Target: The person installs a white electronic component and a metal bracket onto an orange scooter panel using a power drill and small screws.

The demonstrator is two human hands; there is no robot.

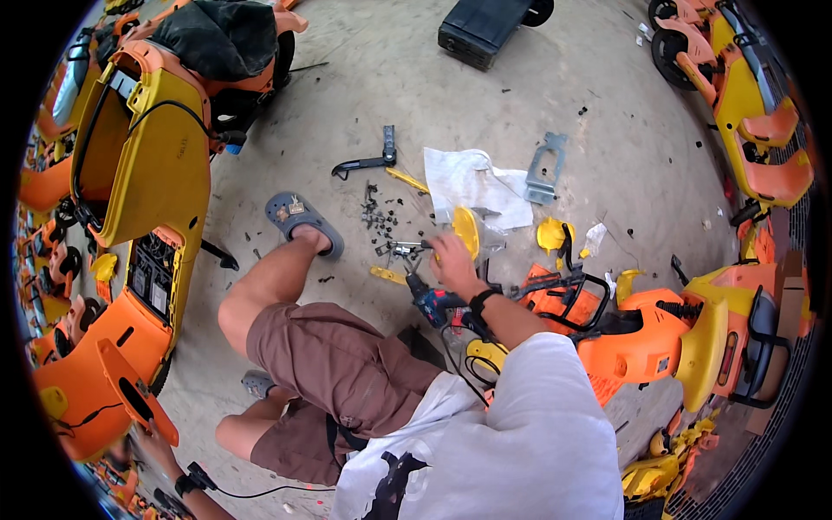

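Note:
At the far lower left, my left hand [156,448] is at the lower edge of an orange panel [134,390] with a dark slot, its fingers closed against it. The panel stands out from a yellow and orange scooter [143,173]. My right hand [454,265] reaches down to the floor with curled fingers, beside the dark end of a slim silver tool [404,248]. Whatever lies between those fingers is too small to make out. Just below that hand lies a blue and black cordless drill [426,299]. Loose dark screws [381,212] are scattered past the tool, and a yellow plastic part [466,230] sits close by.
A white cloth [472,178], a grey metal bracket [546,169] and a black kickstand-like part [368,162] lie on the concrete floor. Another orange scooter [637,338] lies at the right. A black box [482,33] is at the far side. Yellow parts pile up lower right.

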